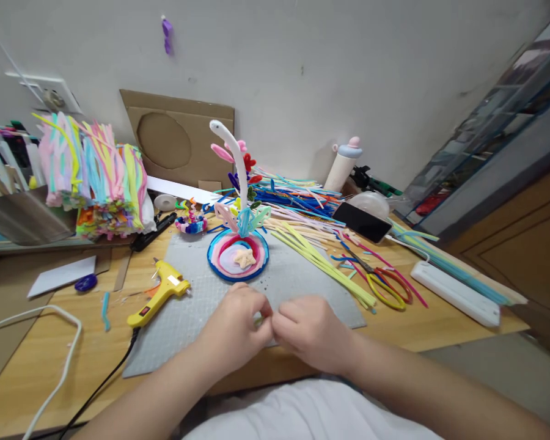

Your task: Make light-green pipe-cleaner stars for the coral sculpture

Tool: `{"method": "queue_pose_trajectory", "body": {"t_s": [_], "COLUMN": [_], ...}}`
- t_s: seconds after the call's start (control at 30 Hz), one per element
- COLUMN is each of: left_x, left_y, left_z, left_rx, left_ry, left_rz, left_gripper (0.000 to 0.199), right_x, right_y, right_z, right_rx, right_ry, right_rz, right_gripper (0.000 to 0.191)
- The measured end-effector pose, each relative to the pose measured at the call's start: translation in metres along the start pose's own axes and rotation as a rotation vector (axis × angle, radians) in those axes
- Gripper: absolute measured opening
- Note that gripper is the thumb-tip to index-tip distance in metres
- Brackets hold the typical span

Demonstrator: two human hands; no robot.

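Note:
My left hand (241, 327) and my right hand (309, 333) meet at the mat's front edge, fingers curled into pinches and touching. A small pale green bit shows inside the curl of my left hand; what either hand grips is mostly hidden. Just beyond them stands a pipe-cleaner craft: a round base (215, 269) with blue, pink and white rings, a beige star (244, 258) on it, pastel loops behind, and a tall white curved stem (241, 165). Coloured flowers (249, 162) rise beside the stem. Under it lies a grey cutting mat (192, 311).
A yellow glue gun (162, 293) lies left, its black cord trailing forward. Scissors (385, 284), yellow-green pipe cleaners (321, 260), a phone (362, 222) and a white power strip (456, 293) are right. Behind stand bundled pipe cleaners (105, 177), cardboard (211, 134) and a bottle (343, 168).

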State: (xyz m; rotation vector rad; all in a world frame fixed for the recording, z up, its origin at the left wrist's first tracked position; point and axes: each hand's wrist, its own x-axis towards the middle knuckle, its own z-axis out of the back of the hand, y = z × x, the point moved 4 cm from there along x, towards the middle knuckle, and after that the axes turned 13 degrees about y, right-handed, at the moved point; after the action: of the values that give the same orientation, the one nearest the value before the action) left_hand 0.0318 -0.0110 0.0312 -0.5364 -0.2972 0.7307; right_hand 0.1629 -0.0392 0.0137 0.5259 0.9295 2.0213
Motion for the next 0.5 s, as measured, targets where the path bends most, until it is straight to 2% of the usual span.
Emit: {"method": "queue_pose_trajectory", "body": {"t_s": [0.03,0.07,0.1,0.17,0.23,0.3,0.33,0.4,0.43,0.5], "left_x": [0.000,0.000,0.000,-0.002,-0.004,-0.005,-0.006,-0.007,-0.007,-0.007], "left_y": [0.001,0.000,-0.001,-0.006,-0.010,-0.012,-0.013,-0.016,-0.017,-0.018], "left_z": [0.000,0.001,0.001,0.001,0.000,-0.002,-0.003,-0.004,-0.004,-0.004], "left_rx": [-0.043,-0.065,-0.066,-0.025,0.039,0.111,0.151,0.217,0.230,0.196], "left_ry": [0.022,0.030,0.025,-0.014,-0.055,-0.083,-0.090,-0.096,-0.097,-0.081], "left_rz": [0.042,0.058,0.043,-0.043,-0.128,-0.182,-0.206,-0.240,-0.244,-0.202], "left_gripper": [0.010,0.010,0.011,0.012,0.011,0.012,0.013,0.014,0.015,0.014], "right_x": [-0.003,-0.004,-0.005,-0.007,-0.010,-0.012,-0.012,-0.011,-0.011,-0.012], "right_y": [0.001,-0.001,-0.005,-0.016,-0.017,-0.013,-0.012,-0.014,-0.016,-0.019], "right_z": [0.000,0.000,0.000,-0.005,-0.018,-0.024,-0.024,-0.023,-0.022,-0.015], "right_rx": [-0.058,-0.025,0.102,0.568,1.112,1.459,1.535,1.513,1.416,1.072], "right_ry": [-0.006,-0.011,-0.008,0.100,0.354,0.496,0.491,0.385,0.311,0.140], "right_rz": [0.020,-0.012,-0.090,-0.326,-0.530,-0.617,-0.630,-0.614,-0.588,-0.465], "right_gripper": [0.018,0.018,0.018,0.015,0.015,0.011,0.008,0.007,0.008,0.013]}}
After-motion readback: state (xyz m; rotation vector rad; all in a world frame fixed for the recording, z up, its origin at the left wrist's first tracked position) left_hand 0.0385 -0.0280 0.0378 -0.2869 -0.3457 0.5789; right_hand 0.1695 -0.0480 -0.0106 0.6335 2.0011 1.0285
